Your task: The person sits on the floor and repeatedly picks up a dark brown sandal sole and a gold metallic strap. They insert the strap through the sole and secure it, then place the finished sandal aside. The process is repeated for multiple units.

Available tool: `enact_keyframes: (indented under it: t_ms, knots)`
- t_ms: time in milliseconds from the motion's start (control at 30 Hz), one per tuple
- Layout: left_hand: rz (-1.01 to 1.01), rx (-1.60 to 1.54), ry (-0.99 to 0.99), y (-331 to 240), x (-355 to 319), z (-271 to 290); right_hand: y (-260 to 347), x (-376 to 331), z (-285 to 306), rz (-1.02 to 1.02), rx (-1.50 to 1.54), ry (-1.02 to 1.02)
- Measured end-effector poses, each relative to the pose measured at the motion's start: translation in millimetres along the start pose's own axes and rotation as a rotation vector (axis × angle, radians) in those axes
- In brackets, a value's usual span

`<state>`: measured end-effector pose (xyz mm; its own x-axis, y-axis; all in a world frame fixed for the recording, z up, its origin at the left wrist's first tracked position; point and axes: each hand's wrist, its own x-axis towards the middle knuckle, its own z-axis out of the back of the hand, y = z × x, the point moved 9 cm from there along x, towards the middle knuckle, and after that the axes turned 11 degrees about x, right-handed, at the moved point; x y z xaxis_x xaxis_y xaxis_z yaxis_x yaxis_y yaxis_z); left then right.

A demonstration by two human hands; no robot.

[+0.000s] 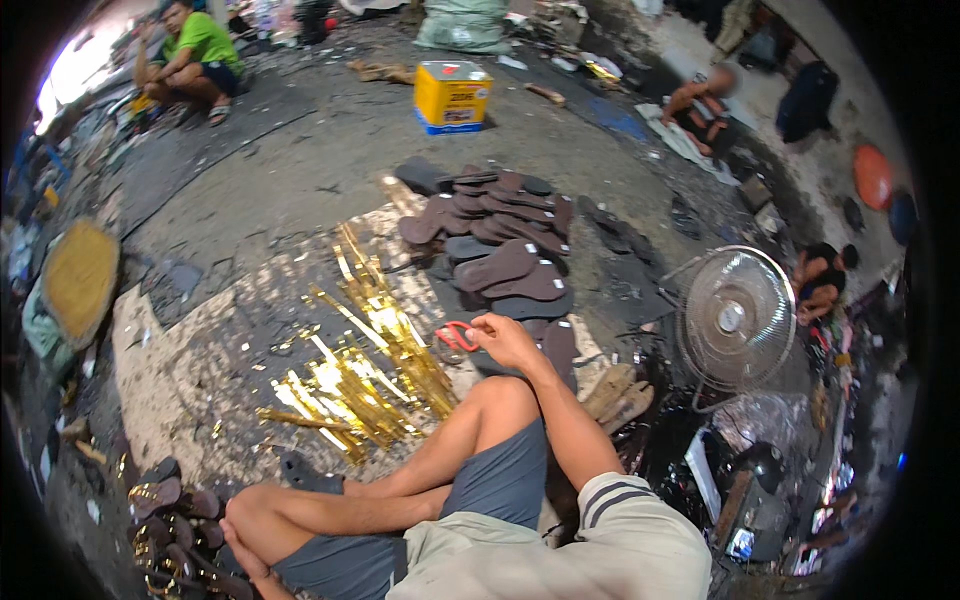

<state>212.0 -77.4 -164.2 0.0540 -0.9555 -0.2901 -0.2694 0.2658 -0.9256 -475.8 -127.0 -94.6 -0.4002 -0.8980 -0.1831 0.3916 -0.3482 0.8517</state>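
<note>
The right hand's [508,342] grip pinches a red loop-handled tool [457,336], right of the gold strips [375,385] and at the near end of the dark soles [510,265]. The left hand [246,558] touches the left knee [262,508]; its grip I cannot tell.

Grey floor [330,150], speckled sheet [180,390], gold strips [370,400] atop

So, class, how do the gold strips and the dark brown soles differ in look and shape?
The gold strips are shiny; the dark brown soles look dull. The gold strips are long and narrow; the dark brown soles are broader, with rounded ends. Both lie in loose, overlapping groups.
</note>
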Motion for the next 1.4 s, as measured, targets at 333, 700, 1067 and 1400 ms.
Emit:
enact_keyframes:
  t_ms: [333,700,1067,1400]
  knots:
    - [0.207,0.017,-0.112,7,11,-1,-236,-123,44,-0.497,-0.431,-0.467]
    - [0.265,0.135,-0.172,8,-3,-4,-182,-88,68,-0.038,0.633,-0.935]
    - [0.101,0.393,-0.244,-26,-10,-27,-8,-9,51,0.228,0.469,-0.431]
    - [-0.293,0.925,0.001,-130,-33,-168,173,-189,-223,0.99,0.107,0.643]
